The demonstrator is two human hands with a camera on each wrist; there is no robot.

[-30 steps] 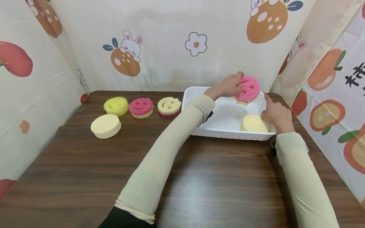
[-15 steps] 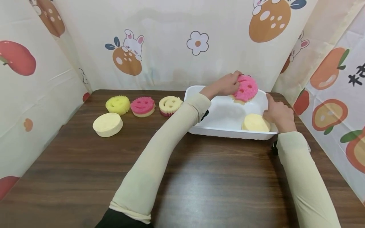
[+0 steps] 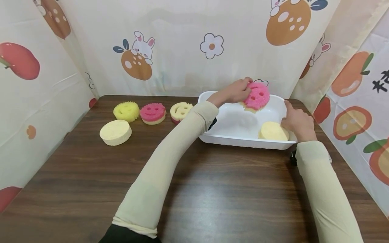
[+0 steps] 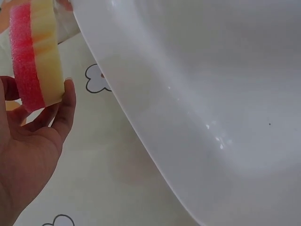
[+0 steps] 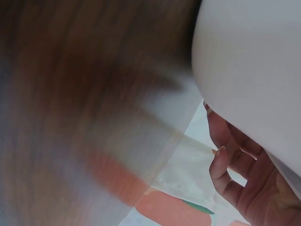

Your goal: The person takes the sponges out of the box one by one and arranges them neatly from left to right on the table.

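Note:
My left hand (image 3: 235,91) holds a pink smiley-face sponge (image 3: 256,96) upright above the far side of a white tray (image 3: 240,138). In the left wrist view my fingers (image 4: 63,110) pinch the pink-and-yellow sponge (image 4: 37,54) by its edge beside the tray's rim (image 4: 141,122). My right hand (image 3: 297,122) grips the tray's right rim, thumb up, next to a plain cream round sponge (image 3: 271,131) lying in the tray's near right corner. In the right wrist view, curled fingers (image 5: 225,169) sit under the tray's outer wall (image 5: 249,66).
On the dark wooden table (image 3: 91,175), to the left, lie a yellow smiley sponge (image 3: 126,111), a pink smiley sponge (image 3: 153,113), a cream-and-red smiley sponge (image 3: 180,111) and a plain cream round sponge (image 3: 115,132). Patterned cloth walls (image 3: 182,44) close in on three sides.
My left hand has carried the pink sponge a little to the left over the tray. The right hand stays on the tray's rim.

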